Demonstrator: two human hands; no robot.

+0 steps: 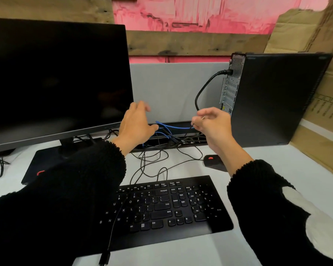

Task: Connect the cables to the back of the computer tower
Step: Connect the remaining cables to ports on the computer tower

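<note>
— What lies closest?
— A loose black plug (104,258) on a thin cable hangs at the desk's near edge, over the black keyboard (167,210); its keycaps read Enter, Shift, Ctrl, Alt. Both sleeves are black fleece.

— And past the keyboard?
— Thin black cables (152,164) loop across the white desk (267,156), beside a black mouse (212,159) with a red wheel.

— The hands?
— The left hand (136,124) is spread wide, holding nothing, above the cable tray (173,132). The right hand (212,121) pinches a blue cable (173,126) by its end.

— What's in the tray?
— Blue and black cables, tangled.

— And behind?
— A dark monitor (54,81) to the left. On the right, the computer tower (277,96) stands with its back toward the tray, a black power cord (206,87) plugged in high.
</note>
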